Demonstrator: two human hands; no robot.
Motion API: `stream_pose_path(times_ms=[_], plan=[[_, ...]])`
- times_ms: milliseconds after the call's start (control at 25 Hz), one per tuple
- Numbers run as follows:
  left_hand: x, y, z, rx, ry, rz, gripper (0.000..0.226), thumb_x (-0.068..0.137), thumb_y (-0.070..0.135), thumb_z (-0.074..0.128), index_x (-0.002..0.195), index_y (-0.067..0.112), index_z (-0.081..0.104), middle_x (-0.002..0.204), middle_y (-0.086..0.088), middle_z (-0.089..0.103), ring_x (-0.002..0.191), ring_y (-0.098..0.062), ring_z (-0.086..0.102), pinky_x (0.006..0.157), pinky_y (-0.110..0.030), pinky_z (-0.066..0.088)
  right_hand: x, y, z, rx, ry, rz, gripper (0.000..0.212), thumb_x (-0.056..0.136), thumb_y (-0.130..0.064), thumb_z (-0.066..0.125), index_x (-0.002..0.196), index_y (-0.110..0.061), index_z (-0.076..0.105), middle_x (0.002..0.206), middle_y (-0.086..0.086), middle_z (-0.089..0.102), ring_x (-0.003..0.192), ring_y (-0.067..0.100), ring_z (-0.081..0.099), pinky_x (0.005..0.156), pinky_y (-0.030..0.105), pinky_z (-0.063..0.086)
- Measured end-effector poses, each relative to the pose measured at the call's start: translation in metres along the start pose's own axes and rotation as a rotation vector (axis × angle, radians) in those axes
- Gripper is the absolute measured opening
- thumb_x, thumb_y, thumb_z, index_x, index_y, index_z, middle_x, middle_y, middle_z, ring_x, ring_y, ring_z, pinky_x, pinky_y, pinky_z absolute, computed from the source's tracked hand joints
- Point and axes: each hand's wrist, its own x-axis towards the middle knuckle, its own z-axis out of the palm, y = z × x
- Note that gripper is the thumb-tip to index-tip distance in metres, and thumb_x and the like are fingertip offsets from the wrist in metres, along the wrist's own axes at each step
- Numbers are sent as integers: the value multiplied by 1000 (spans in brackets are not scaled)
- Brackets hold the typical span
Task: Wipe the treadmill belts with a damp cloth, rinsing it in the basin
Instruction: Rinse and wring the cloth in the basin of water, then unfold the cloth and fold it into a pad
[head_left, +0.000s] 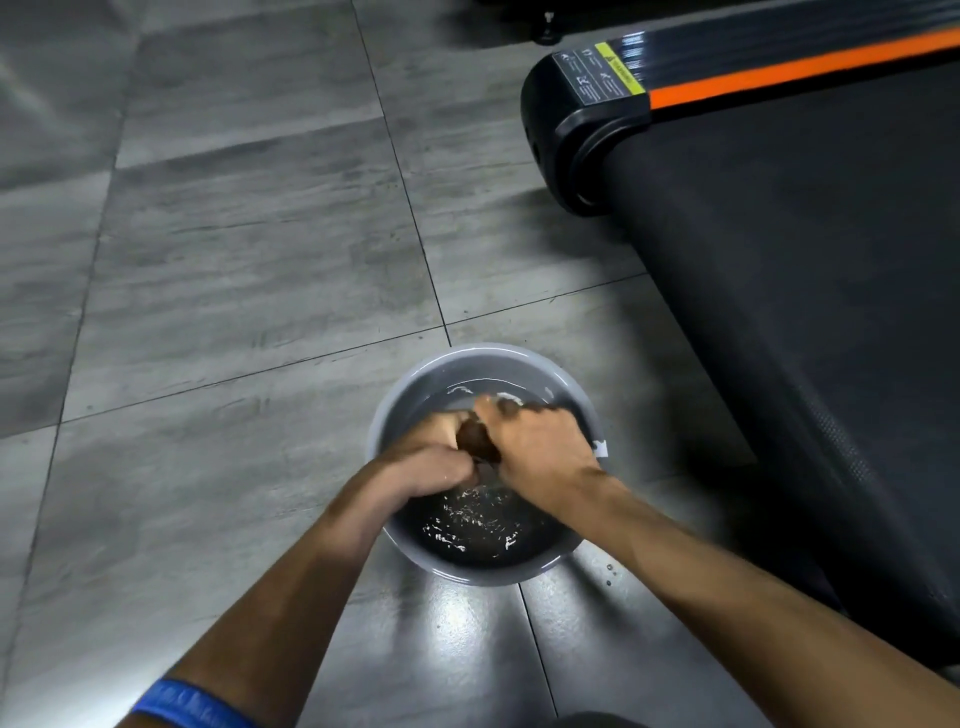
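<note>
Head view looks down on a round grey basin (382, 415) standing on the floor (234, 234), just beside the rear end of a treadmill. Over the basin both hands meet on a small dark brown cloth (475, 440), bunched into a tight, wet-looking wad. The left hand (436, 460) has its fingers curled round the nearer end of the wad; the right hand (540, 447) is wrapped over the farther end, knuckles up, fingers closed on it. The cloth sits above the water, between the two fists, near the middle of the basin. The water is dark and broken into small bright ripples and flecks of reflected light. The basin wall is smooth, matte plastic with a rolled rim.

The floor is large grey tiles with a streaky, stone-like grain and thin dark joints; near the basin it shines wet. The treadmill belt (779, 270) is black with a fine, dull texture, edged by a glossy black side rail with an orange stripe (779, 70) and a rounded end cap (566, 135) bearing a yellow and grey warning label (597, 73). A blue wristband (187, 701) circles the left forearm.
</note>
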Motion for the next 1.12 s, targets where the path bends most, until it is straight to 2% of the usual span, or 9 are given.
stream_pose_path(times_ms=[80, 200, 320, 440, 600, 760, 880, 1040, 1120], plan=[[-6, 10, -3, -250, 154, 61, 51, 57, -8, 58, 95, 25, 68, 85, 2, 72, 81, -13, 66, 74, -25, 52, -3, 9, -13, 444, 2, 180, 63, 69, -24, 79, 123, -29, 46, 111, -6, 60, 102, 17, 60, 86, 32, 49], [-11, 38, -12, -416, 364, 183, 65, 62, -24, 44, 87, 29, 73, 88, 15, 72, 85, 1, 64, 75, -9, 47, -10, 22, -29, 977, 56, 380, 64, 62, -28, 90, 114, -31, 53, 93, -13, 60, 83, 2, 58, 77, 18, 47], [-11, 62, -19, -605, 517, 336, 62, 62, -28, 40, 65, 23, 74, 93, 5, 73, 90, -8, 67, 83, -21, 52, -12, 27, -42, 1324, 38, 439, 46, 69, -40, 87, 98, -14, 63, 78, -7, 65, 69, 7, 59, 68, 27, 48], [-12, 77, -20, -768, 525, 434, 60, 61, -31, 40, 57, 19, 73, 101, -2, 72, 98, -19, 67, 87, -39, 53, -11, 30, -58, 1633, 134, 412, 63, 74, -47, 80, 115, -1, 64, 104, 17, 72, 93, 27, 68, 87, 41, 51], [-16, 93, -26, -837, 489, 461, 41, 54, -9, 46, 62, 20, 75, 109, -5, 68, 100, -22, 64, 84, -36, 51, -11, 37, -86, 1959, 186, 416, 48, 84, -27, 68, 122, 0, 56, 123, 19, 65, 115, 33, 60, 105, 50, 43], [-25, 113, -25, -883, 317, 437, 25, 69, 10, 61, 87, 24, 72, 83, -2, 67, 78, -16, 62, 72, -32, 48, -18, 50, -109, 1841, 296, 386, 20, 93, -18, 59, 111, -9, 57, 104, 12, 65, 99, 23, 63, 89, 36, 51], [-27, 134, -14, -777, 291, 437, 40, 79, 12, 76, 113, 26, 62, 79, 3, 67, 79, -14, 65, 77, -31, 52, -29, 60, -126, 1656, 391, 410, 25, 102, -20, 48, 114, -5, 64, 103, 8, 71, 97, 19, 67, 76, 26, 54], [-25, 168, 7, -907, 199, 397, 72, 78, 3, 75, 136, 32, 43, 99, -4, 73, 91, -20, 71, 80, -32, 55, -58, 75, -150, 1441, 492, 497, 29, 104, -25, 47, 115, -10, 70, 110, 11, 73, 107, 27, 68, 89, 35, 56], [-24, 186, 21, -945, 93, 388, 68, 76, 0, 74, 135, 21, 48, 104, -7, 74, 98, -25, 71, 79, -33, 57, -82, 83, -165, 1341, 527, 540, 27, 103, -26, 49, 113, -14, 71, 107, 5, 74, 105, 21, 69, 91, 34, 56]])
